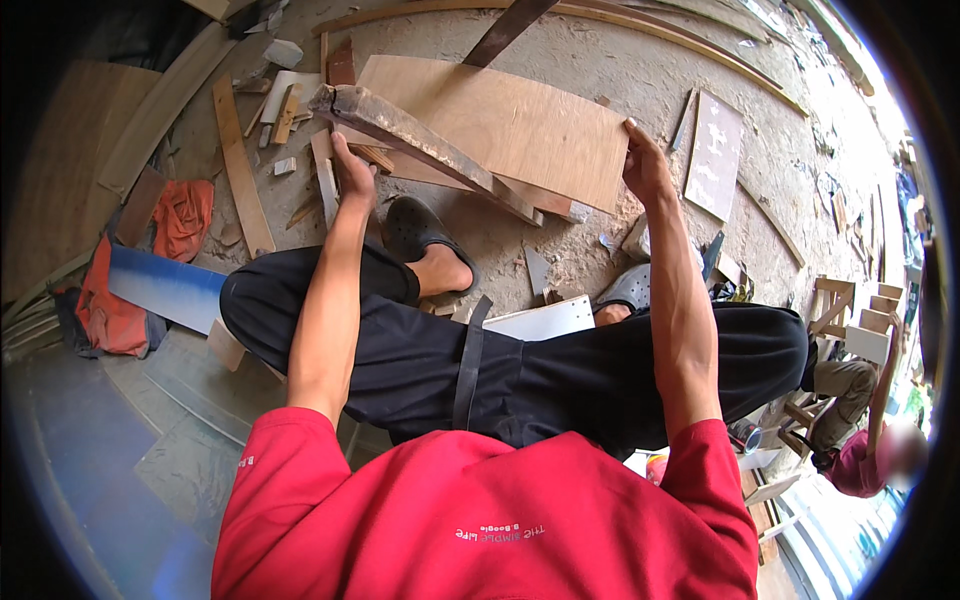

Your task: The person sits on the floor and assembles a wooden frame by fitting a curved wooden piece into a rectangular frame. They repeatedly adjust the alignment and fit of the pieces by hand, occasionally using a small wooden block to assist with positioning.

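Observation:
A thin, pale plywood board (520, 110) spans the space before my knees. My right hand (648, 168) grips its right edge, thumb and fingers closed around the near corner. At the board's left end, my left hand (354, 172) is closed at the near corner, its fingers partly hidden. A rough, worn timber bar (430, 145) slants in front of the board, from just above my left hand toward the middle. More wood pieces lie under and behind the board, largely covered by it.
Wood strips (240, 165) and offcuts lie on the dusty floor at left, near an orange cloth bag (105, 300). A blue-white panel (165, 285) rests by my left knee. A handsaw (712, 255) seems to lie by my right foot. Another person (860, 460) sits at far right.

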`<state>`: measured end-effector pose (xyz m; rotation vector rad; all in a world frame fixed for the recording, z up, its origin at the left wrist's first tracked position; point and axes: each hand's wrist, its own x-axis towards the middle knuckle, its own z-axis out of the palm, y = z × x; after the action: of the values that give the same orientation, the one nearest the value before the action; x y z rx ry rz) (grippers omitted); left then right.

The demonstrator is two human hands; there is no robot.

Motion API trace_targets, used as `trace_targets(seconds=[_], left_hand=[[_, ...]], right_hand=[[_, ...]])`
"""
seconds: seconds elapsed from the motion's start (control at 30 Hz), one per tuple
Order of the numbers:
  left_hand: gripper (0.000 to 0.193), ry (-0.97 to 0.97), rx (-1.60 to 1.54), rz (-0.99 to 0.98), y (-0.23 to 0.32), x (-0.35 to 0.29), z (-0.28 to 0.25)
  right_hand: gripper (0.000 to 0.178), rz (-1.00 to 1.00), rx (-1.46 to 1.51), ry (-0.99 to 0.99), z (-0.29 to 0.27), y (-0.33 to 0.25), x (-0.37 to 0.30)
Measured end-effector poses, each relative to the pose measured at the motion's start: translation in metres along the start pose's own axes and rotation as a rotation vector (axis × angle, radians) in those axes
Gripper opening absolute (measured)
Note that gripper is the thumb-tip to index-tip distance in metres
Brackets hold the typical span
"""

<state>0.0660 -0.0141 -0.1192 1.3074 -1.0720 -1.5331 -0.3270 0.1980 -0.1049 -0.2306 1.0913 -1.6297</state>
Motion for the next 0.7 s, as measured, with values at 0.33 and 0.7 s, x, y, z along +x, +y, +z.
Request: trace_targets(seconds=[0.33,0.7], left_hand=[[0.078,-0.040,0.044,0.015,0.010,-0.010,0.006],[0.084,-0.038,0.044,0.010,0.005,-0.006,0.003]], right_hand=[[0.031,-0.004,-0.009,0.012,-0.003,0.001,0.000],[0.037,-0.009,-0.002,0.007,-0.004,0.002,0.003]])
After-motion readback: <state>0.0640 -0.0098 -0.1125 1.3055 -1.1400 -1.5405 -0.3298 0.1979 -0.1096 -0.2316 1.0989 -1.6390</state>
